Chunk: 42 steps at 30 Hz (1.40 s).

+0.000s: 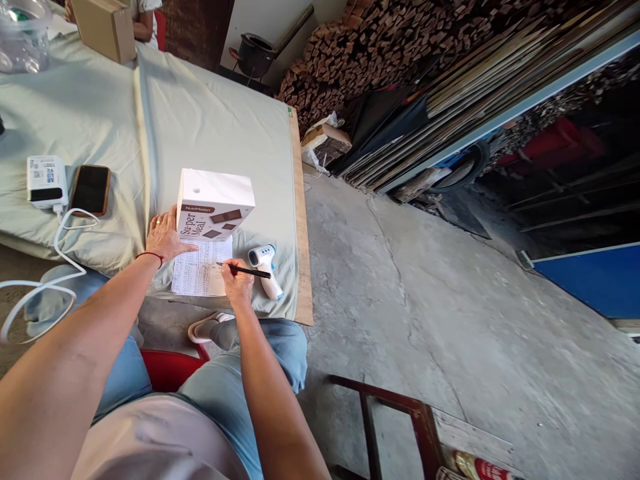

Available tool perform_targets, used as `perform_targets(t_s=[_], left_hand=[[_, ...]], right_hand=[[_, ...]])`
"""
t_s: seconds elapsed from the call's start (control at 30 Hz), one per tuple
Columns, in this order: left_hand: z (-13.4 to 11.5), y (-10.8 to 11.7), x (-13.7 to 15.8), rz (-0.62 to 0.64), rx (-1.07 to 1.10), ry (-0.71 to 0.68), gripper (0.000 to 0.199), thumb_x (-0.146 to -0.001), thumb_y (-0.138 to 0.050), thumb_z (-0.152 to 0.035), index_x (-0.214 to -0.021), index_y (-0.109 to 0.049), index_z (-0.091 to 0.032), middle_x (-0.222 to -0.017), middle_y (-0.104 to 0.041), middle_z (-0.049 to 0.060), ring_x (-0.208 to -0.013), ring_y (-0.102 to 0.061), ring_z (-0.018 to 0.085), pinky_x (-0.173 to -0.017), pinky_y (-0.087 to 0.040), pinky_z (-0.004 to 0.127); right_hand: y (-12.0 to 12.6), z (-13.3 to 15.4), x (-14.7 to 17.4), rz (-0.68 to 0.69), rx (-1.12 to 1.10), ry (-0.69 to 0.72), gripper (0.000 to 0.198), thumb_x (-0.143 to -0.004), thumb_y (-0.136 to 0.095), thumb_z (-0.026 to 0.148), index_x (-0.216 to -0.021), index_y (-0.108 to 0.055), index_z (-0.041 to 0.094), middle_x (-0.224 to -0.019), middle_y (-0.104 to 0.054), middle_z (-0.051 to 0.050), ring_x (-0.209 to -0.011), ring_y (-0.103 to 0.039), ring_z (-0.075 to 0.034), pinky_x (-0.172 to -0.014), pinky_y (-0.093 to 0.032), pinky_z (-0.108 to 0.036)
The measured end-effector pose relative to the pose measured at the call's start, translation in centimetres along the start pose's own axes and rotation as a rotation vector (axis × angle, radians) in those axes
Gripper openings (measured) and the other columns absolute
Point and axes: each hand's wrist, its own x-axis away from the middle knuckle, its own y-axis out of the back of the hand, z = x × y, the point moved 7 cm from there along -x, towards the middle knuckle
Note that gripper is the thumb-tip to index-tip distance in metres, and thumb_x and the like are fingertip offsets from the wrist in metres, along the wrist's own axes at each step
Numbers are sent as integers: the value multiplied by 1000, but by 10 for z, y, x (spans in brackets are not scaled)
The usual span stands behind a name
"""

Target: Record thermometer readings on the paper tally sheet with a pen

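In the head view my right hand grips a black pen, its tip over a sheet of paper covered in handwriting. My left hand lies with fingers stretched along the left side of a white "Super Meal" box, its thumb resting on the paper's upper part. The box stands at the top edge of the sheet. Just right of my right hand lies a white and blue infrared thermometer.
Left on the cloth-covered table are a phone and a white power bank with a looping cable. Farther back stand a cardboard box and a plastic tub, near another person's arm. A wooden frame is at lower right.
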Motion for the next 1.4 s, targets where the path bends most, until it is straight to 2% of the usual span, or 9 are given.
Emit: perform_targets(t_s=[0.67, 0.8, 0.97, 1.03, 1.13, 1.27, 1.33, 1.4], left_hand=[[0, 0, 0, -2, 1, -4, 114, -61, -78, -61, -149, -24, -15, -144, -48, 19, -139, -39, 37, -122, -20, 49], [-2, 2, 0, -1, -10, -20, 105, -69, -72, -62, -149, -26, -11, -144, -49, 19, -139, -39, 36, -121, -21, 48], [-2, 4, 0, -4, 19, -27, 98, -74, -66, -59, -151, -26, -14, -148, -47, 17, -141, -38, 36, -120, -22, 48], [-1, 4, 0, -4, 41, -34, 97, -77, -61, -59, -153, -22, -14, -149, -47, 17, -142, -38, 35, -120, -21, 47], [1, 5, 1, -12, 82, -36, 94, -81, -55, -58, -155, -18, -15, -149, -47, 16, -141, -40, 35, -119, -23, 47], [1, 9, 2, -26, 143, -36, 84, -86, -47, -59, -155, -20, -18, -145, -52, 12, -138, -44, 33, -117, -28, 46], [0, 11, 2, -42, 175, -35, 76, -90, -41, -58, -153, -23, -21, -143, -55, 11, -136, -46, 31, -116, -29, 46], [0, 13, 2, -60, 198, -30, 69, -92, -38, -57, -150, -29, -22, -139, -59, 10, -133, -49, 31, -114, -31, 46]], right_hand=[[1, -1, 1, -26, 7, -4, 20, -78, -51, 38, -76, -60, 21, -66, -62, 0, -60, -55, -15, -65, -50, -29], [2, -2, 0, -35, -2, 1, 19, -77, -52, 38, -77, -60, 20, -66, -62, 0, -60, -55, -15, -66, -50, -30], [-1, 0, 1, -21, 30, 21, 20, -80, -51, 40, -75, -58, 22, -65, -60, 1, -60, -54, -15, -64, -49, -29], [2, 4, 4, -59, 51, 59, 22, -82, -50, 41, -74, -57, 22, -65, -60, 0, -61, -54, -16, -64, -49, -30], [18, 14, 11, -215, 72, 154, 24, -88, -48, 42, -81, -60, 22, -75, -64, -4, -72, -60, -19, -73, -52, -34], [56, 18, 14, -377, 199, 206, 32, -95, -42, 44, -96, -63, 20, -90, -69, -10, -88, -63, -23, -88, -49, -42], [74, 13, 8, -354, 349, 174, 32, -92, -47, 49, -95, -62, 21, -100, -69, -13, -101, -61, -27, -94, -46, -47], [86, 1, 0, -231, 441, 98, 33, -83, -58, 53, -93, -59, 22, -103, -68, -13, -104, -58, -29, -91, -45, -47]])
